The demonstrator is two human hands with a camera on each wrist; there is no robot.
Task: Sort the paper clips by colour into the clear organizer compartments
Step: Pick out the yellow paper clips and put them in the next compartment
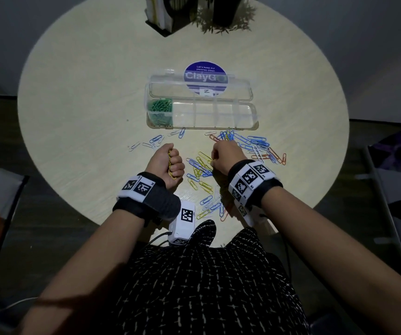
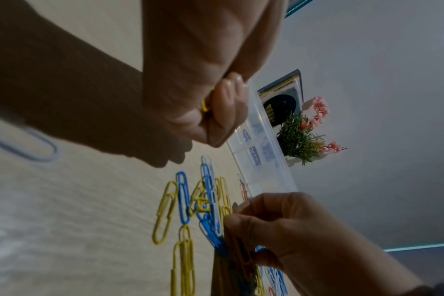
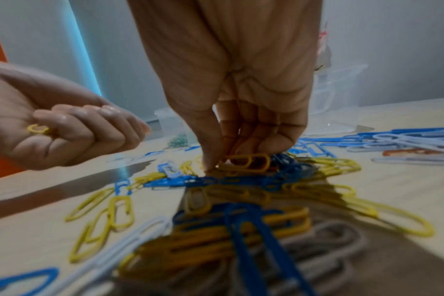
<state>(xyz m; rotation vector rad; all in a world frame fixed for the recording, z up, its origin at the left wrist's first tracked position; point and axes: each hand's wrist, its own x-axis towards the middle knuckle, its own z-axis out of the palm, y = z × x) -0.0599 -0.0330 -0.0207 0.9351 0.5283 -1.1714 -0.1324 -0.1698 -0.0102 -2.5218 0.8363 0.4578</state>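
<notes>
Mostly yellow clips [image 1: 203,163], blue clips [image 1: 255,141], perhaps white

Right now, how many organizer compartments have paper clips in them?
1: the leftmost compartment of the clear organizer, filled with green clips. The other compartments look empty, though a stray clip could be hidden by glare.

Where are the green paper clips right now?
In the head view, the green paper clips fill the far-left compartment of the clear organizer, beyond the left hand.
</notes>
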